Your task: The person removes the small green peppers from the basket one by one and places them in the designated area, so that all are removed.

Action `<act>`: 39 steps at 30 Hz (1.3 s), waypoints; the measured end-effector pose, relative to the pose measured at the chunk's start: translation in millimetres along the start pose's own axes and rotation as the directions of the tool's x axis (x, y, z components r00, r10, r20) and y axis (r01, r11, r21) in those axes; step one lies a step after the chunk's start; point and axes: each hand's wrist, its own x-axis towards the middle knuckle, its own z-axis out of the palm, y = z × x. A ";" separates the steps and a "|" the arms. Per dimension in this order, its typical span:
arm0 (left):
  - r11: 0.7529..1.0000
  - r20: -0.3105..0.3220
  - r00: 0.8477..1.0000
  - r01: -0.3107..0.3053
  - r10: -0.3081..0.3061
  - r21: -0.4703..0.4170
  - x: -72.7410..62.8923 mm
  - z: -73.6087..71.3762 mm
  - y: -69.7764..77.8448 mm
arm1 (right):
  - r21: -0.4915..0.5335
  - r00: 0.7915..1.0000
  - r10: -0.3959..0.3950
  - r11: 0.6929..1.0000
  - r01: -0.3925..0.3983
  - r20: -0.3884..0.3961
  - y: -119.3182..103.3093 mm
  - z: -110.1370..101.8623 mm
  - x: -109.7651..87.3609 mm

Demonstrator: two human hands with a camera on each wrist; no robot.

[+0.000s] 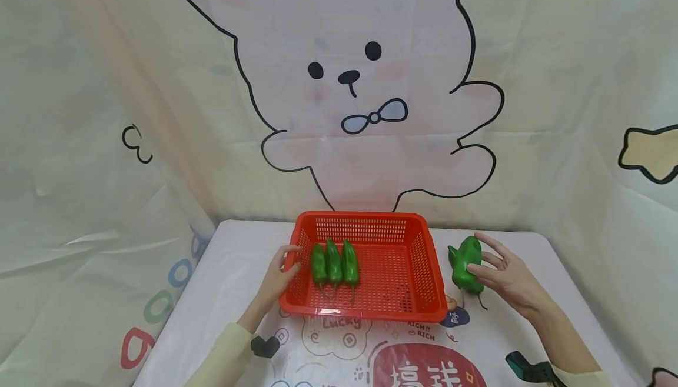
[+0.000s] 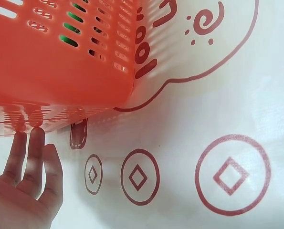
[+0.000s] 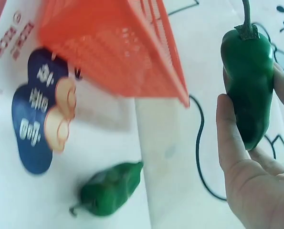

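Observation:
My right hand point(image 1: 511, 281) pinches a green pepper point(image 3: 249, 71) between thumb and fingers, to the right of the red basket point(image 1: 371, 310). The held pepper's stem points toward me. A second green pepper point(image 3: 113, 188) lies on the table below it and is mostly hidden behind it in the head view. At the basket's left rim is my left hand point(image 1: 278, 278), its fairly straight fingertips touching the side. Three green peppers point(image 1: 333, 263) lie side by side in the left part of the basket, tips toward the back.
A white cover with red and blue printed pictures lies over the table point(image 1: 328, 369). Behind it hangs a cloth backdrop point(image 1: 365, 163) with a cartoon animal, and more cloth hangs at both sides. The right half of the basket shows its bare mesh floor.

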 end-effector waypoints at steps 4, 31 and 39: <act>1.000 0.001 1.000 0.000 0.000 -0.001 -0.4 -0.3 -1.1 | 0.008 1.000 -0.015 1.000 0.015 -0.009 8.5 -14.3 -2.1; 1.000 0.014 1.000 -0.022 0.022 0.000 -1.0 -0.4 -0.3 | -0.298 0.996 0.022 0.953 -0.049 -0.092 72.3 -82.5 12.0; 1.000 0.022 1.000 -0.022 0.022 -0.016 0.0 -1.4 -2.0 | -0.316 0.985 0.064 0.942 -0.113 -0.162 88.0 -85.8 25.4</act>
